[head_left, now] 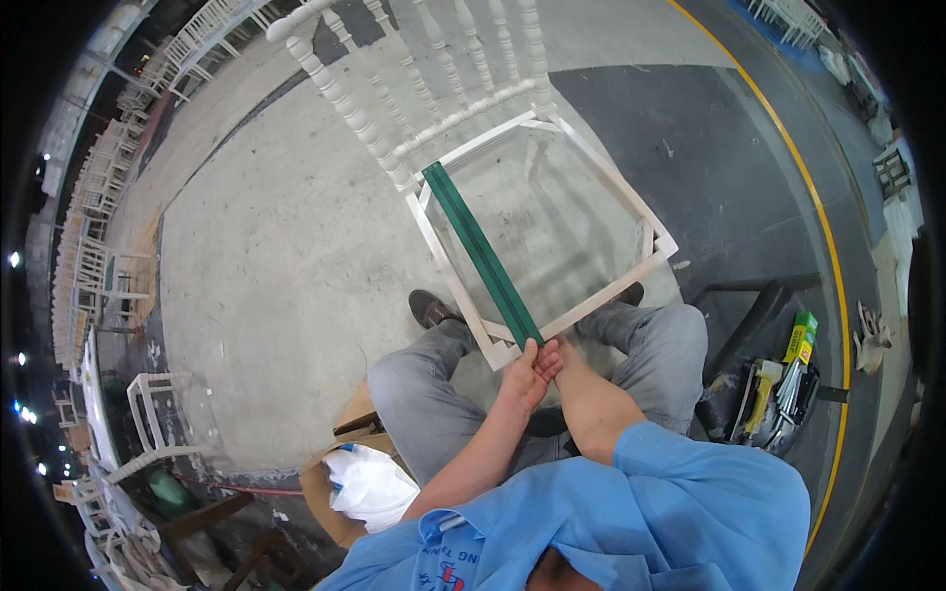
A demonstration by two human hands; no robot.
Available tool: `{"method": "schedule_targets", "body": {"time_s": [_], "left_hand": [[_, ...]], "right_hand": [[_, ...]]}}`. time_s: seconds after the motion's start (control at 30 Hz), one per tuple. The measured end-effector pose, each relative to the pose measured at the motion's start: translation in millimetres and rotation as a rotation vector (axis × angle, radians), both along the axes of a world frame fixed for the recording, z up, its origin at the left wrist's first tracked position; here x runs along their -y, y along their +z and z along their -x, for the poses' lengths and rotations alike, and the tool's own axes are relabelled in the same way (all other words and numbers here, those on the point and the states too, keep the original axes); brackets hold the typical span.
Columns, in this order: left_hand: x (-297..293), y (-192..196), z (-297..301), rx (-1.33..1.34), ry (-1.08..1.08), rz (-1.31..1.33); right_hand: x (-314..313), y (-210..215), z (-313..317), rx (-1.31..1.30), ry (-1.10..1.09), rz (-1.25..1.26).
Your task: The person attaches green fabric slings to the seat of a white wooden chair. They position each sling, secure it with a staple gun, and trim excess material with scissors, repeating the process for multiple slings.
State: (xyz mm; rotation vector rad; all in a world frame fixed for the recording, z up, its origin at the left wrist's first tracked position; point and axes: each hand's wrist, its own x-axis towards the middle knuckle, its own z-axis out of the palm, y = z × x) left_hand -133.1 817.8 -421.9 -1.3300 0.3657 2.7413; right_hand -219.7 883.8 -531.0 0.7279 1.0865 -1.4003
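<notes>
Green webbing strap (481, 251): prob. light, bendy; hold nr end, 6 o'clock on white spindle-back chair (603, 295). L hand (530, 374) pinches it; R hand (563, 359) adjacent, can't tell grip.

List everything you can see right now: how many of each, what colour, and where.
Chair frame: 1, mostly white, before the person, seat opening uncovered
Green strip: 1, green, across the frame's left part, back to front
Cardboard box: 1, brown, beside left leg
Bag: 1, white, in the box
Package: 1, green and yellow, right side
Tools: several, yellow and silvery, near the package
White chairs: many, far left
Floor line: 1, yellow, right
Shoes: 2, dark, below the frame
Trousers: 1 pair, grey, on the person
Shirt: 1, blue, bottom
Left grip: 1, bare, pinching strip's near end
Right grip: 1, bare, beside it, partly hidden
</notes>
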Motion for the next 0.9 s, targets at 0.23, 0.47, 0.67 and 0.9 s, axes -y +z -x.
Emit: {"method": "schedule_targets", "body": {"time_s": [0.23,0.47,0.67,0.9], "left_hand": [[42.7,48.5,-48.1,0.37,-0.388,0.286],[106.5,9.3,-23.9,0.619,0.071,0.509],[133.0,-77.6,15.1,0.576,0.131,0.323],[117.5,-134.4,25.4,0.085,-0.51,0.834]], "right_hand": [[26.1,-32.5,19.6,-0.144,0.201,-0.304],[37.5,-66.7,24.9,-0.118,0.282,-0.419],[42.7,-103.5,34.1,-0.056,0.328,-0.465],[47.5,-173.3,25.7,-0.158,0.586,-0.521]]}}
